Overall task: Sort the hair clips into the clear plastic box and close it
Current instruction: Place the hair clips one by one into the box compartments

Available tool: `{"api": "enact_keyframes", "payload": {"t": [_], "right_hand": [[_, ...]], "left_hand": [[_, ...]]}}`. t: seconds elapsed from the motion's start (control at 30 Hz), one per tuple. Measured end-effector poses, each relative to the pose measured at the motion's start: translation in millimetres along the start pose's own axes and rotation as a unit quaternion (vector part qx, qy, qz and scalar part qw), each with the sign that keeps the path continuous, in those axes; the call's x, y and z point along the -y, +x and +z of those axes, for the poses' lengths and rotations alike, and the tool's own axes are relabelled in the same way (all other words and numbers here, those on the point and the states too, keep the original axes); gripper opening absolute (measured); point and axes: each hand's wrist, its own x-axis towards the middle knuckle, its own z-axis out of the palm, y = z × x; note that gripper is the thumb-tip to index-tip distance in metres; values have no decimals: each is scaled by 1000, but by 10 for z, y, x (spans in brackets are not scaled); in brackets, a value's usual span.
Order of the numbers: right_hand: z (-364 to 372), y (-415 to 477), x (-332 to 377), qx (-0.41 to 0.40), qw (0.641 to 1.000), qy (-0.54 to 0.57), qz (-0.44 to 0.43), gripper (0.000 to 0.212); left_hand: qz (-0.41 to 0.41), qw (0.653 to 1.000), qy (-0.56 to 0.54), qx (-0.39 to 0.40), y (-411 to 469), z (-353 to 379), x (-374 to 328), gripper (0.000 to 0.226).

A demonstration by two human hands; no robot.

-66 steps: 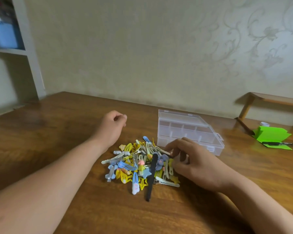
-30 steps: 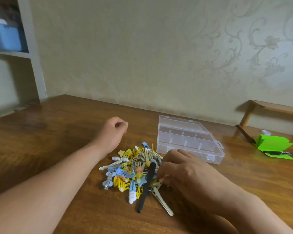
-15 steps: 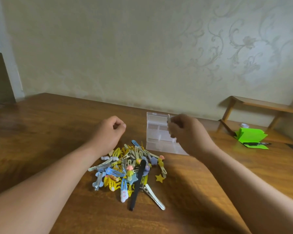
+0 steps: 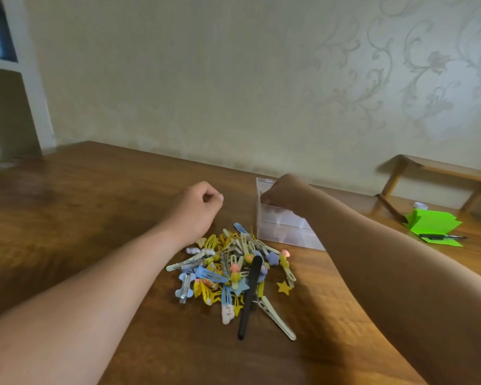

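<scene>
Resting on the wooden table (image 4: pixel 67 218), the left hand (image 4: pixel 195 209) is curled into a loose fist holding nothing visible. The hair clip pile (image 4: pixel 231 270) lies at its 5 o'clock. The clear plastic box (image 4: pixel 283 229) sits at the pile's 1 o'clock; the right hand (image 4: pixel 286 193) reaches over it, finger state indeterminable.

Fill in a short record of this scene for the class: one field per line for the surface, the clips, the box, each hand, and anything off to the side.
surface: wooden table
clips: mixed pile of hair clips loose on the table, near side of the box
box: clear plastic box, divided into compartments
left hands entry: left hand curled in a loose fist beside the pile; holding anything, cannot tell
right hands entry: right hand over the box's far end, fingers hidden
side: green paper with a black pen on it
</scene>
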Motion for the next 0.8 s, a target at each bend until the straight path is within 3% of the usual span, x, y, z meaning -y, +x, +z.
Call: {"api": "enact_keyframes", "payload": {"t": [0.33, 0.53, 0.7, 0.8], "right_hand": [[73, 120, 14, -1, 1000, -6, -29, 35], [72, 51, -32, -46, 995, 17, -89, 20], [49, -61, -157, -43, 994, 5, -101, 31], [22, -286, -267, -103, 986, -46, -123, 38]], "left_hand": [[5, 1000, 5, 4, 62, 29, 58, 18], [15, 1000, 15, 12, 74, 32, 99, 18], [16, 1000, 9, 19, 56, 37, 80, 17], [19, 1000, 9, 22, 50, 35, 83, 17]]}}
